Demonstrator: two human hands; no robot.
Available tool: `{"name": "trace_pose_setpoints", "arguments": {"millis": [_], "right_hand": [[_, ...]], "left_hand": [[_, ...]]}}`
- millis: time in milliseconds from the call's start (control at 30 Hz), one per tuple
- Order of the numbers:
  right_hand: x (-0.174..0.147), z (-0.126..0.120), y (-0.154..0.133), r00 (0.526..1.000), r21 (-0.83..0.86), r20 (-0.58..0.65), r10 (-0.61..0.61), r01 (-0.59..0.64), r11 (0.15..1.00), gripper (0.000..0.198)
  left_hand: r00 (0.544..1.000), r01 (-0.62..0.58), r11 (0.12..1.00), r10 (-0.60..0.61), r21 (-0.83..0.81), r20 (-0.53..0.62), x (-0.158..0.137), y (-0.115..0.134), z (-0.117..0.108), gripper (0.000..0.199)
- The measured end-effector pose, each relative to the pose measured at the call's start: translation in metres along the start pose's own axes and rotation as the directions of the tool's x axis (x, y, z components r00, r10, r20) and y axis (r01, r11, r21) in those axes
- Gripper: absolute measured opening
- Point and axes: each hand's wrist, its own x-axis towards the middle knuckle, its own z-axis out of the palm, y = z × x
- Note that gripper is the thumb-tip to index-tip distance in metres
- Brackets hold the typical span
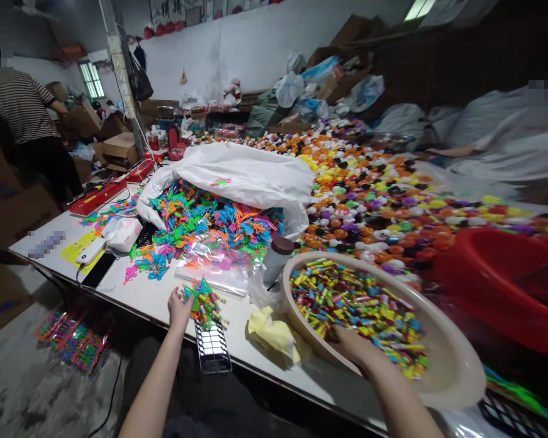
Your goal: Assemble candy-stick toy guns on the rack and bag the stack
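Observation:
My left hand (179,309) is closed at the edge of a bunch of small coloured plastic toys (204,304), its thumb against them. The bunch lies over the far end of a black slotted plastic rack (213,350), which sticks out past the table's front edge. My right hand (347,342) reaches into a large cream basin (456,380) of small foil-wrapped pieces (347,292), in yellow, red, blue and green. Its fingers are hidden low among the pieces, so their grip does not show. Crumpled yellow paper (274,333) lies between the hands.
A white sack (242,167) spills bright plastic toys (182,213) across the white table (155,301). Beside them are clear plastic bags (217,261) and a brown-lidded jar (281,252). A red tub (497,292) stands right, and a person (22,115) is at far left.

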Motion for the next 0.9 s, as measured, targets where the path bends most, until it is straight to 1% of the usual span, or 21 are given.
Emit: {"name": "trace_pose_setpoints", "arguments": {"millis": [67, 133, 200, 267, 300, 400, 467, 533, 600, 700, 733, 800, 867, 900], "right_hand": [[0.001, -0.002, -0.004, 0.999, -0.008, -0.031, 0.012, -0.012, 1.000, 0.018], [0.002, -0.006, -0.005, 0.996, 0.013, -0.080, 0.049, -0.048, 0.999, 0.017], [0.002, -0.011, -0.005, 0.991, 0.069, -0.117, 0.073, -0.065, 0.996, 0.017], [0.001, -0.014, -0.006, 0.987, 0.127, -0.145, 0.072, -0.054, 0.990, 0.017], [0.000, -0.015, -0.006, 0.984, 0.151, -0.163, 0.072, -0.047, 0.987, 0.017], [0.001, -0.016, -0.006, 0.961, 0.222, -0.253, 0.112, -0.055, 0.973, 0.020], [0.003, -0.016, -0.005, 0.936, 0.255, -0.331, 0.121, -0.035, 0.966, 0.021], [0.004, -0.016, -0.004, 0.909, 0.251, -0.404, 0.108, -0.003, 0.968, 0.020], [0.004, -0.016, -0.004, 0.880, 0.216, -0.463, 0.102, 0.000, 0.976, 0.019], [0.001, -0.016, -0.005, 0.842, 0.163, -0.527, 0.115, -0.033, 0.986, 0.022], [-0.001, -0.016, -0.006, 0.837, 0.154, -0.535, 0.119, -0.042, 0.987, 0.024], [-0.003, -0.017, -0.009, 0.844, 0.146, -0.520, 0.129, -0.061, 0.987, 0.026], [-0.005, -0.018, -0.011, 0.859, 0.142, -0.494, 0.136, -0.074, 0.987, 0.030], [-0.005, -0.019, -0.011, 0.858, 0.149, -0.493, 0.143, -0.079, 0.986, 0.031]], "left_hand": [[0.993, -0.056, 0.983, 0.072, 0.172, -0.089, 0.011, 0.003, -0.008, 0.061], [0.971, -0.118, 0.919, 0.185, 0.376, -0.150, 0.030, 0.007, -0.023, 0.055], [0.941, -0.186, 0.828, 0.305, 0.528, -0.147, 0.056, 0.012, -0.042, 0.050], [0.904, -0.274, 0.742, 0.415, 0.612, -0.099, 0.086, 0.015, -0.058, 0.050], [0.892, -0.310, 0.712, 0.448, 0.630, -0.067, 0.099, 0.015, -0.064, 0.050], [0.874, -0.377, 0.678, 0.486, 0.631, -0.001, 0.126, 0.010, -0.071, 0.047], [0.851, -0.420, 0.663, 0.525, 0.619, 0.015, 0.132, 0.004, -0.070, 0.042], [0.824, -0.459, 0.657, 0.567, 0.597, 0.009, 0.131, -0.001, -0.070, 0.033], [0.825, -0.462, 0.694, 0.565, 0.552, -0.021, 0.129, -0.005, -0.070, 0.026], [0.847, -0.438, 0.758, 0.528, 0.484, -0.059, 0.127, -0.006, -0.073, 0.023], [0.852, -0.434, 0.770, 0.519, 0.468, -0.065, 0.126, -0.006, -0.073, 0.023], [0.857, -0.423, 0.793, 0.507, 0.438, -0.090, 0.126, -0.006, -0.074, 0.026], [0.858, -0.405, 0.824, 0.493, 0.397, -0.148, 0.123, -0.005, -0.075, 0.029], [0.856, -0.395, 0.840, 0.484, 0.372, -0.184, 0.121, -0.005, -0.075, 0.029]]}}
